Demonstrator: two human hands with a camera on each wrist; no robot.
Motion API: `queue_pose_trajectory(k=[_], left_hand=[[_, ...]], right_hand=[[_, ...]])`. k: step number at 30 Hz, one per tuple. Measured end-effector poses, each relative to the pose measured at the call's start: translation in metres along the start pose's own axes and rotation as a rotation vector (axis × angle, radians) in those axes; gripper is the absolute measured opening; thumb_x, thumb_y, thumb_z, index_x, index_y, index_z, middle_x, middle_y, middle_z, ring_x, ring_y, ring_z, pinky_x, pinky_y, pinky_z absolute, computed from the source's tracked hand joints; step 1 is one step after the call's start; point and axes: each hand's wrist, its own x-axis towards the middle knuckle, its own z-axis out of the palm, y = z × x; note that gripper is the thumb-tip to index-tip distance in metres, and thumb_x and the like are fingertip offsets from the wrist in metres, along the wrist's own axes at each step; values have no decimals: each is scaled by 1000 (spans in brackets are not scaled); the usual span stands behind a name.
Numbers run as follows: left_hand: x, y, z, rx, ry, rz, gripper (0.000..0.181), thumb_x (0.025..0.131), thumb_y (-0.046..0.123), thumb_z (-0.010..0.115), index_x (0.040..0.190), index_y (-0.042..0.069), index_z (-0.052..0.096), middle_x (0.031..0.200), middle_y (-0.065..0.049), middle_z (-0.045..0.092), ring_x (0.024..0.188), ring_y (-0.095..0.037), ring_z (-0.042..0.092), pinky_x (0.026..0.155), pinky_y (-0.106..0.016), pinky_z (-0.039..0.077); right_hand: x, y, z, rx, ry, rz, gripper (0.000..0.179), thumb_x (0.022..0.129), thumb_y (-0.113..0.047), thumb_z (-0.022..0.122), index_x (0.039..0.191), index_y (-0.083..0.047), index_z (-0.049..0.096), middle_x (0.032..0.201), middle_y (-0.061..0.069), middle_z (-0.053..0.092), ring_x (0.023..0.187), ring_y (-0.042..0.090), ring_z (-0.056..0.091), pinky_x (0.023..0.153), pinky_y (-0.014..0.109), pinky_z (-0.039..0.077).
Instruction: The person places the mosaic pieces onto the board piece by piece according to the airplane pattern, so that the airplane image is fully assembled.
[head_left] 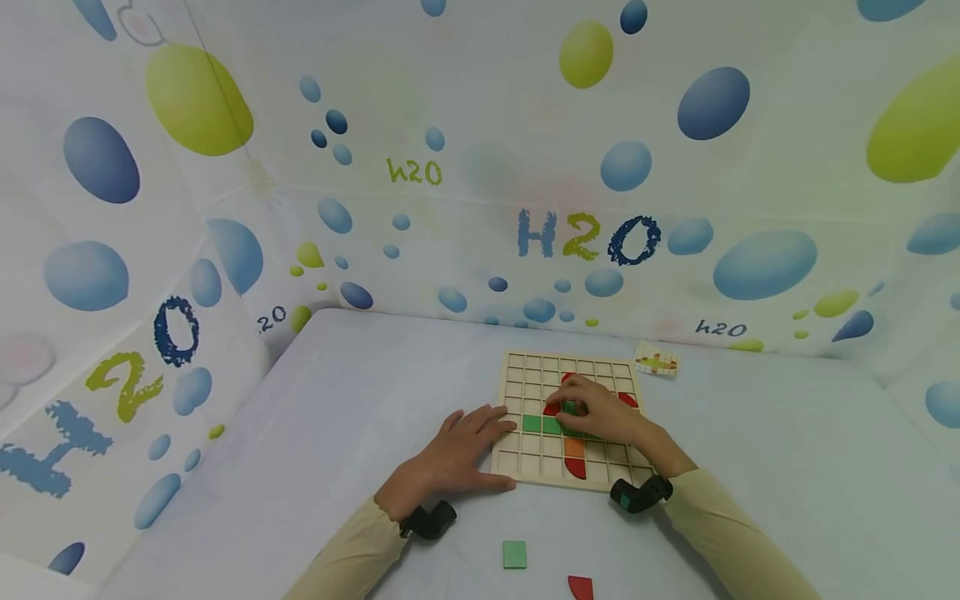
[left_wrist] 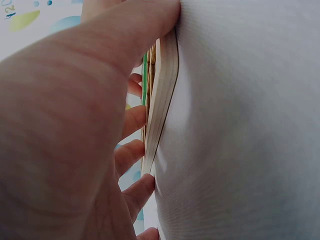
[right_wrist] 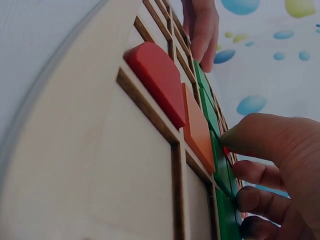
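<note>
A wooden grid board [head_left: 528,468] lies on the table with coloured tiles in its cells. My left hand [head_left: 467,450] rests at its left edge, fingers spread over the rim and thumb near the front corner. Over the middle of the board, my right hand [head_left: 600,410] pinches a red rounded tile [head_left: 552,409] between thumb and fingers; the fingers partly hide it. Green square tiles [head_left: 531,423] form a row beside that hand. Below the row sit an orange tile [right_wrist: 197,131] and another red rounded tile [right_wrist: 156,80]. More red tiles [head_left: 627,400] show around the right hand.
A small pattern card [head_left: 657,359] lies by the board's far right corner. In front of the board are a loose green square tile [head_left: 514,554] and a loose red rounded tile [head_left: 581,587]. A printed cloth [head_left: 465,242] hangs behind the white table.
</note>
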Motion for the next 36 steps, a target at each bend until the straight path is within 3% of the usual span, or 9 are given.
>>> queue_pose_trajectory(k=[19,30,36], left_hand=[[-8,-7,8,-8,20,26,74,85,50,71,145,16,45,156,-8,31,146,-32,25,114,-58,20],[-10,-14,18,22,36,40,75,84,52,71,145,18,44,157,-6,31,146,-31,25,114,-57,20],[-13,-16,21,20,45,53,76,84,53,71,145,17,45,156,-6,31,146,-31,25,114,-58,20]], right_hand=[[1,-3,15,-59,29,-3,19,94,-14,64,112,-8,66,109,7,55,71,8,44,66,25,43],[-2,-2,24,-44,69,-36,18,94,-8,64,112,-7,63,102,4,61,62,5,42,61,24,41],[-4,-2,28,-31,93,-47,16,96,-3,58,111,-7,64,104,6,66,71,8,51,69,26,47]])
